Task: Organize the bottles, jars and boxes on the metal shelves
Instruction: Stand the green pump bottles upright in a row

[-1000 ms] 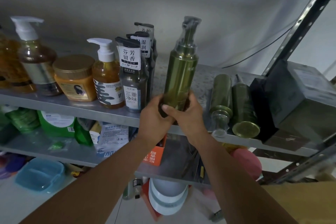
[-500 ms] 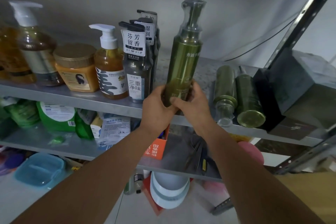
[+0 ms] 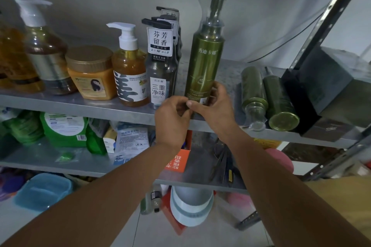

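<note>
Top metal shelf (image 3: 60, 104) runs across the middle of the frame, w/ a big black box (image 3: 325, 86) parked at the right end. The tall green pump bottle (image 3: 204, 60) stands upright in the center, base right at the shelf's front lip.

Handling-wise, imo: hard shiny shell, prob slick. It's tall and narrow w/ a clear cap over the pump, so top-heavy and tippy. Take it low on the body, not by the cap, which looks like it could pop off.

That's about where both hands are. Right hand (image 3: 216, 106) wraps the lower part, thumb across the front. Left hand (image 3: 172, 118) has its fingers curled in against the base from the left.

Room: there's a gap center-right, btw the tall one and two green bottles lying on their sides (image 3: 254, 90). Those are round, so a nudge prob rolls them. On the left the dark labelled bottle (image 3: 160, 78) sits just beside it, no slack there. Open shelf behind, so pushing it back from the lip looks safest.
</note>
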